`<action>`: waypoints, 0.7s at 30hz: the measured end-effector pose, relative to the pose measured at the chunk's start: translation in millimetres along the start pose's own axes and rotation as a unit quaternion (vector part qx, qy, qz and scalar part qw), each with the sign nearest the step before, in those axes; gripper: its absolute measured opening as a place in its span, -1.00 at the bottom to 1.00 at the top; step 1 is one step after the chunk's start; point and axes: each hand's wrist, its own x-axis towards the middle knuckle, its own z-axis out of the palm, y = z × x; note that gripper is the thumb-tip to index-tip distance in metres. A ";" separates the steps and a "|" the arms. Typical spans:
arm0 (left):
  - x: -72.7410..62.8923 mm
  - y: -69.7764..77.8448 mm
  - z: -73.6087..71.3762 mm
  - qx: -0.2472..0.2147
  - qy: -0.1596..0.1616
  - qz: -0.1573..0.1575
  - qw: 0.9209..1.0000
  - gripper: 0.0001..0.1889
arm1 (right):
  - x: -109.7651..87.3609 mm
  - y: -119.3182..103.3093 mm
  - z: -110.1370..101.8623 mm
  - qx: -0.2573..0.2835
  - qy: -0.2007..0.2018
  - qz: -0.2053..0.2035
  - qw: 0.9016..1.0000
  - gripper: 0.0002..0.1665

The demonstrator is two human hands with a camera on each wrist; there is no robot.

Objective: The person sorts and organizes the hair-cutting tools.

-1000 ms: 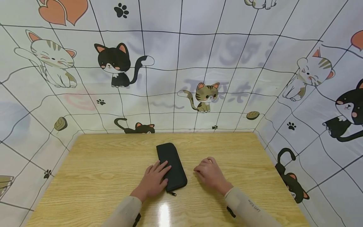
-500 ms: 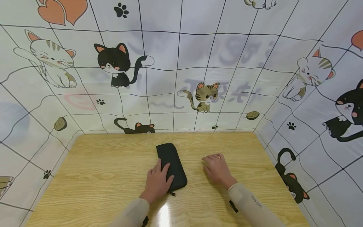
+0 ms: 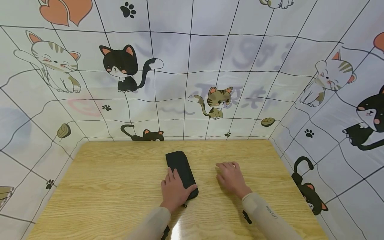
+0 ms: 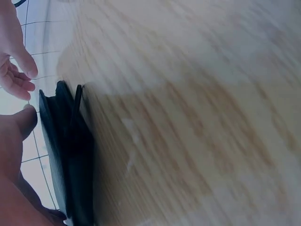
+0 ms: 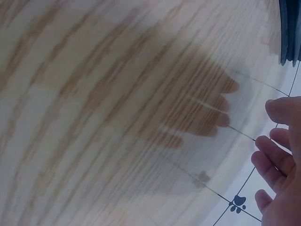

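Note:
A black zippered case (image 3: 181, 162) lies flat on the wooden table, slightly slanted, its zipper pull (image 3: 184, 206) at the near end. My left hand (image 3: 175, 191) rests over its near half with fingers straight and thumb spread toward the right edge. The left wrist view shows the case (image 4: 77, 174) from its side, with the left hand (image 4: 11, 160) over it. To the right of the case my right hand (image 3: 232, 176) hovers close over the table, fingers loosely bent and holding nothing. Its fingers (image 5: 273, 160) cast a shadow on the wood in the right wrist view.
The wooden table (image 3: 114, 186) extends to both sides of the case. Pale sheets with grid lines and cartoon cats form the back wall (image 3: 174, 83) and the right wall (image 3: 324, 133), meeting the table's edges. Another such wall stands at left.
The left hand has slid right across the case, its thumb now spread over the near right part. The right hand has moved away to the right. The case stays in place.

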 end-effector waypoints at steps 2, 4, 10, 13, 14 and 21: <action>0.8 3.0 0.7 0.001 0.004 -0.006 1.000 0.23 | -0.3 -0.3 -0.3 -0.002 -0.001 -0.001 1.000 -0.50; 2.3 5.3 0.6 0.003 0.004 -0.011 1.000 0.24 | -0.8 -0.8 -0.9 -0.003 -0.001 -0.002 1.000 -0.50; 6.9 8.3 -5.1 -0.019 -0.013 -0.002 1.000 0.21 | -3.5 -0.9 -2.1 -0.009 -0.001 0.001 1.000 -0.49; 8.4 6.9 -9.8 -0.022 -0.033 0.011 0.999 0.18 | -4.3 -0.4 -1.9 -0.012 -0.001 0.000 1.000 -0.48; 8.8 6.3 -11.8 -0.023 -0.038 0.018 0.999 0.16 | -4.5 -0.2 -2.0 -0.011 -0.001 0.000 1.000 -0.48; 13.9 -1.1 -25.8 0.015 -0.094 0.057 0.994 0.10 | -5.8 2.3 -2.1 -0.013 0.000 0.008 1.000 -0.48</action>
